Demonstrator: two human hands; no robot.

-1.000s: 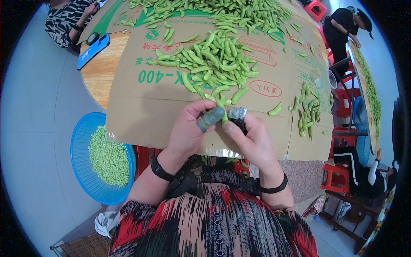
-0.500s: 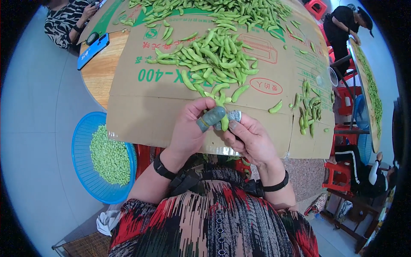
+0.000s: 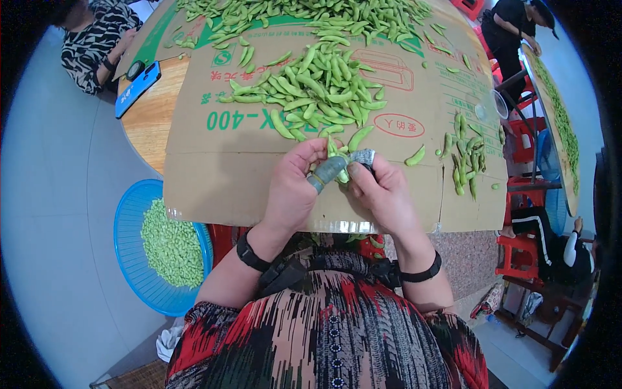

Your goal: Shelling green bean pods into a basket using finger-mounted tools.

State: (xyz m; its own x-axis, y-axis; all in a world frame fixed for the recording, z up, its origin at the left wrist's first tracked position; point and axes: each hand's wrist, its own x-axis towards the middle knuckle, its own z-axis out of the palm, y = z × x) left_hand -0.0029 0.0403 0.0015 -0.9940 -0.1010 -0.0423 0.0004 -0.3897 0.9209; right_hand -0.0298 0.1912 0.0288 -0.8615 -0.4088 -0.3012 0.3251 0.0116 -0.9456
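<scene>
Over the near part of the cardboard sheet [image 3: 246, 175], both my hands meet around a green bean pod [image 3: 344, 175]. My left hand [image 3: 295, 181] pinches it, its thumb in a dark green rubber cover bound with a yellow band. From the other side my right hand [image 3: 382, 191] grips the same pod, a grey knit wrap on one finger. Parts of the pod are hidden by the fingers. Just beyond lies a heap of full green pods [image 3: 324, 84], with a single pod [image 3: 359, 138] at its near edge.
Left of my lap, a blue plastic basket [image 3: 123, 253] holds shelled beans [image 3: 172, 243]. A blue phone [image 3: 137, 91] lies on the wooden table [image 3: 152, 123]. Darker pods [image 3: 470, 155] lie at right, a bigger heap [image 3: 291, 13] at the back. Other people sit at left and right.
The view has shifted slightly, so the basket appears lower and farther right. My fingers have moved along the pod; the left thumb cover now presses closer to the right hand's wrapped finger.
</scene>
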